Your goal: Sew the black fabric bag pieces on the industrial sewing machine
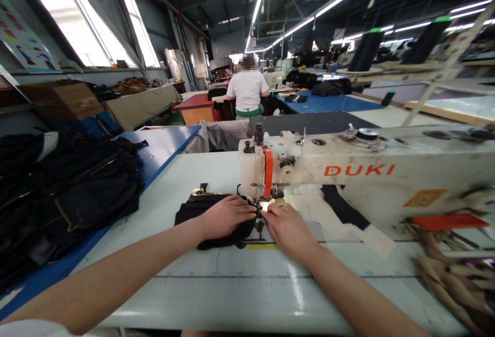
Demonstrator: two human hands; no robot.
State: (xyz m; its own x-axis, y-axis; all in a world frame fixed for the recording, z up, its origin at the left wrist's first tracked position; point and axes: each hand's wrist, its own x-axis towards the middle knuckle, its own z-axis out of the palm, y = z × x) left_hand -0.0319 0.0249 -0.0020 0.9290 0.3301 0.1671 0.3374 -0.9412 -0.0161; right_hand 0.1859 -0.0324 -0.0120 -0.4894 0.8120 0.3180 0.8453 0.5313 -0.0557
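A white sewing machine (359, 166) with an orange lever stands across the table, its presser foot (259, 208) lit by a small lamp. To the left of the foot lies a black fabric piece with a gold zipper (201, 205), its right edge at the foot. My left hand (228, 217) rests over this fabric, fingers close together and holding it, tips beside the foot. On the foot's other side is my right hand (290, 228), fingers bent and pressed together close to the needle area. What its fingertips hold is hidden.
Black zippered fabric pieces (69, 187) are heaped on a blue table (162, 146) at left. White pieces and a black strip (344, 208) lie under the machine arm. Brown fabric (452, 280) is at right. A person in a white shirt (247, 92) sits ahead.
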